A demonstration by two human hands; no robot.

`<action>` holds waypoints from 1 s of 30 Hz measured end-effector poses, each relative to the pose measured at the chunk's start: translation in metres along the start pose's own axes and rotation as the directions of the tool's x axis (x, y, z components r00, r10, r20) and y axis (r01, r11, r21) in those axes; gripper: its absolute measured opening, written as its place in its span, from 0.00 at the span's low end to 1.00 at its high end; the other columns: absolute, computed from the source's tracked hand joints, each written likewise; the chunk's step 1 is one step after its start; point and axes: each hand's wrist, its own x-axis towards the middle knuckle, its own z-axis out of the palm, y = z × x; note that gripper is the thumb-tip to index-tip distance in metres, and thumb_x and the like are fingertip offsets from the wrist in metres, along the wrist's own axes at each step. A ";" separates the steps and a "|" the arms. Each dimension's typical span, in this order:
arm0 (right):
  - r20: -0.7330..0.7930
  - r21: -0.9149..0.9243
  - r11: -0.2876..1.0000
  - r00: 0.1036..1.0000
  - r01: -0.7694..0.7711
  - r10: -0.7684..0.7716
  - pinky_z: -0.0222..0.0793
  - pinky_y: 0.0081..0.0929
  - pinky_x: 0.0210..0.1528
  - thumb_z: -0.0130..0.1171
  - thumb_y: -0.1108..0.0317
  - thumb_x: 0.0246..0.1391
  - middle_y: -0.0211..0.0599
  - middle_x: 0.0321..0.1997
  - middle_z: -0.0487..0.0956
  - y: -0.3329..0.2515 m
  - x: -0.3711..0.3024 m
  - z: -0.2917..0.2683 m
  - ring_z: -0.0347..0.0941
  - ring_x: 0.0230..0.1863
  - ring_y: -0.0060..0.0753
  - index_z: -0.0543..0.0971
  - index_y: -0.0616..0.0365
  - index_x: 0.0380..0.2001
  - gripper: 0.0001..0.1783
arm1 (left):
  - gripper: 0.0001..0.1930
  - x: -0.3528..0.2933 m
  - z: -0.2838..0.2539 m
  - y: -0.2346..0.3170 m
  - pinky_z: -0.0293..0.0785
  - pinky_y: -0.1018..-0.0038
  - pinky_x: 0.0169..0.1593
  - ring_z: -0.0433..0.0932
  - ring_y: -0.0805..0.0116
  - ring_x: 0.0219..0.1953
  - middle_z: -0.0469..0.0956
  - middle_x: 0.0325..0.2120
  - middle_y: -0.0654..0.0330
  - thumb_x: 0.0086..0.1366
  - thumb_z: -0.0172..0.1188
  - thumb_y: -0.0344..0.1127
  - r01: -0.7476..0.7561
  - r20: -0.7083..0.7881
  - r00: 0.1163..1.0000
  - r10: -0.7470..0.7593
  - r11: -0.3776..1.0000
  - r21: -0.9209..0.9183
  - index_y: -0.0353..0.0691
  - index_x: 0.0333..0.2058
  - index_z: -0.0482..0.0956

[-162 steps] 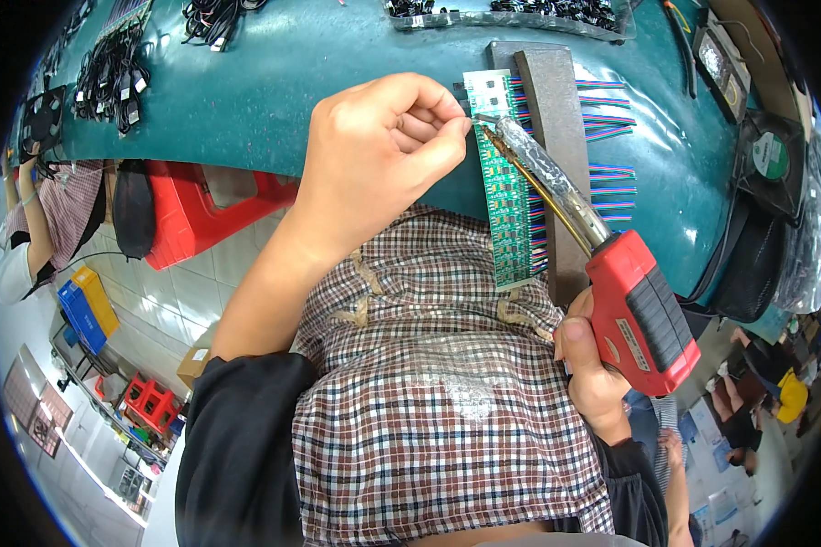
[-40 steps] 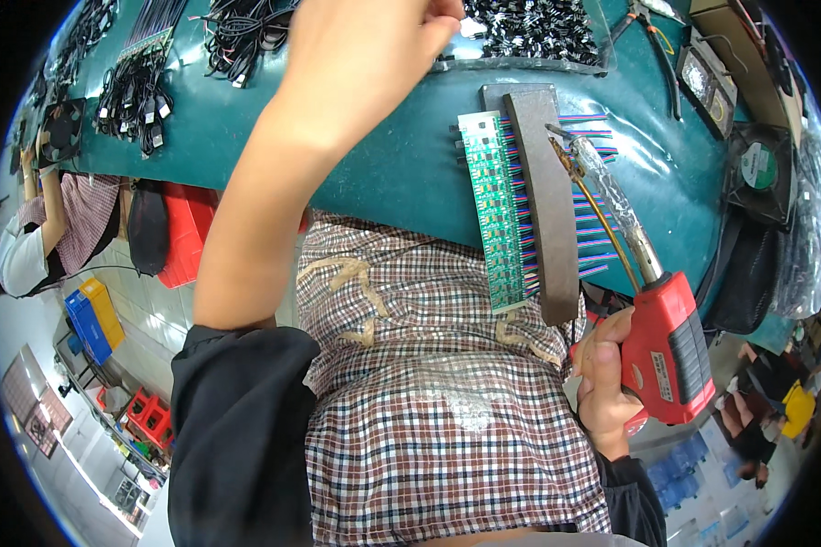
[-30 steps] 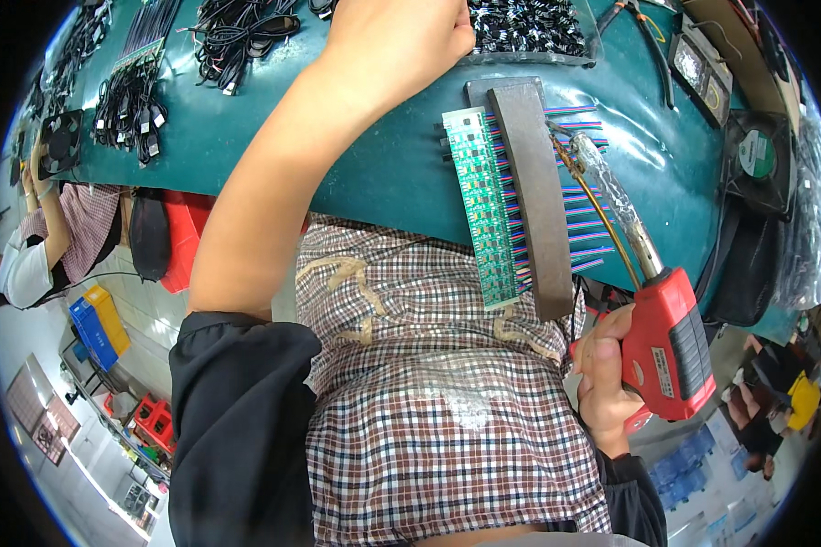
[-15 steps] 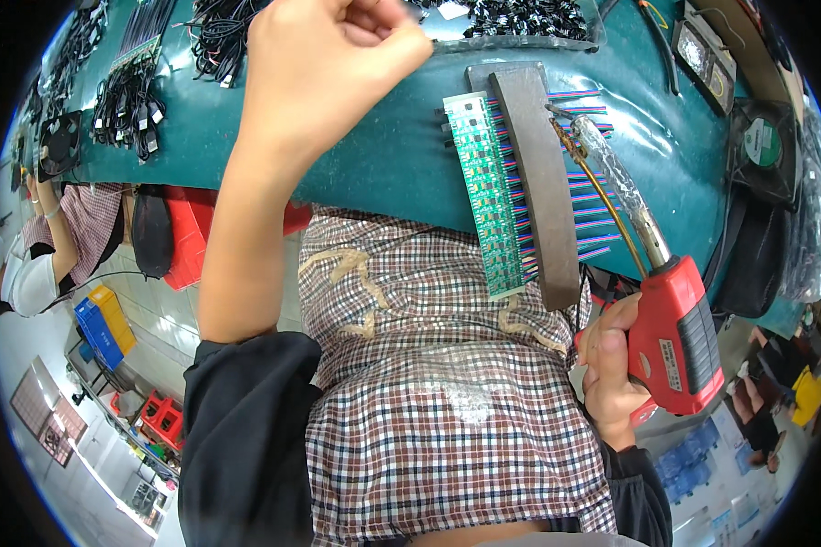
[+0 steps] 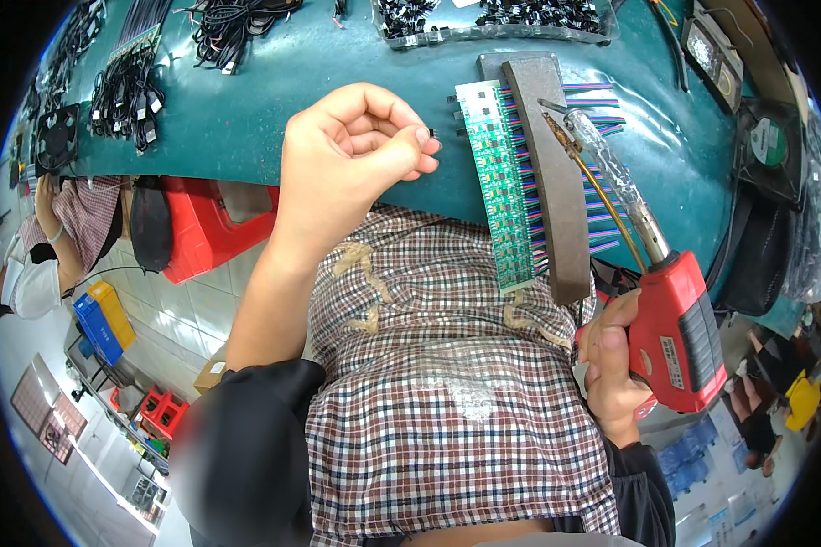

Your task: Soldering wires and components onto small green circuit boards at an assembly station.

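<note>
My left hand (image 5: 360,150) is pinched closed over the near edge of the bench, left of the circuit board, with a small black part (image 5: 430,134) between thumb and forefinger. My right hand (image 5: 613,369) grips a red and black soldering gun (image 5: 680,333) by its handle. The gun's tip and thin brass feed tube (image 5: 602,187) point at a dark bar (image 5: 556,191). The bar lies across a row of coloured wires (image 5: 602,204) joined to a long green circuit board panel (image 5: 500,196). Some small black parts (image 5: 456,100) stick out from the panel's upper left edge.
A clear tray (image 5: 497,36) of small black parts stands at the back of the green bench (image 5: 246,118). Bundles of black cables (image 5: 137,105) lie at the left. A black fan (image 5: 764,141) sits at the right. Another person (image 5: 73,219) is at far left, near a red stool (image 5: 214,228).
My left hand has come down and nearer from by the tray, and a small black part now shows in its fingers. My right hand and the soldering gun have hardly moved.
</note>
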 end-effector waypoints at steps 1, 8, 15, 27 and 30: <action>-0.018 -0.012 1.000 1.000 0.011 -0.011 0.58 0.18 0.16 0.56 0.68 0.60 0.30 0.22 0.65 0.000 0.000 0.001 0.55 0.13 0.16 0.68 0.62 0.33 0.10 | 0.04 -0.001 0.002 0.000 0.82 0.79 0.36 0.84 0.70 0.31 0.82 0.30 0.53 0.60 0.61 0.21 -0.006 0.003 1.000 0.006 1.000 -0.012 0.29 0.34 0.77; -0.044 0.080 0.996 0.999 -0.023 0.027 0.58 0.19 0.16 0.55 0.69 0.60 0.29 0.21 0.65 0.001 -0.004 0.006 0.56 0.13 0.16 0.67 0.62 0.34 0.09 | 0.04 -0.008 0.016 -0.002 0.81 0.81 0.38 0.83 0.74 0.32 0.81 0.30 0.57 0.60 0.60 0.19 -0.013 0.028 0.999 0.015 0.998 -0.058 0.30 0.33 0.76; -0.059 0.058 0.998 0.998 -0.024 0.027 0.58 0.19 0.16 0.56 0.70 0.60 0.31 0.24 0.66 0.001 -0.004 0.006 0.56 0.13 0.17 0.67 0.61 0.35 0.09 | 0.04 -0.005 0.020 -0.006 0.81 0.82 0.38 0.83 0.75 0.33 0.81 0.30 0.57 0.59 0.61 0.20 -0.027 0.009 1.000 0.027 1.000 0.001 0.30 0.33 0.76; -0.069 0.153 0.987 0.996 -0.039 0.050 0.57 0.18 0.16 0.57 0.69 0.60 0.31 0.24 0.66 -0.002 -0.003 0.008 0.56 0.13 0.17 0.67 0.61 0.35 0.10 | 0.05 -0.005 0.019 -0.005 0.81 0.80 0.36 0.83 0.73 0.32 0.82 0.31 0.57 0.62 0.63 0.22 -0.071 -0.048 0.996 0.078 0.987 0.141 0.30 0.36 0.77; -0.039 0.146 0.988 0.997 -0.054 0.061 0.57 0.18 0.16 0.57 0.69 0.60 0.31 0.23 0.66 -0.002 -0.003 0.007 0.56 0.13 0.17 0.67 0.62 0.36 0.10 | 0.05 -0.009 0.018 -0.002 0.80 0.82 0.37 0.83 0.75 0.32 0.82 0.30 0.59 0.60 0.64 0.22 -0.067 -0.060 0.995 0.074 0.991 0.111 0.30 0.34 0.78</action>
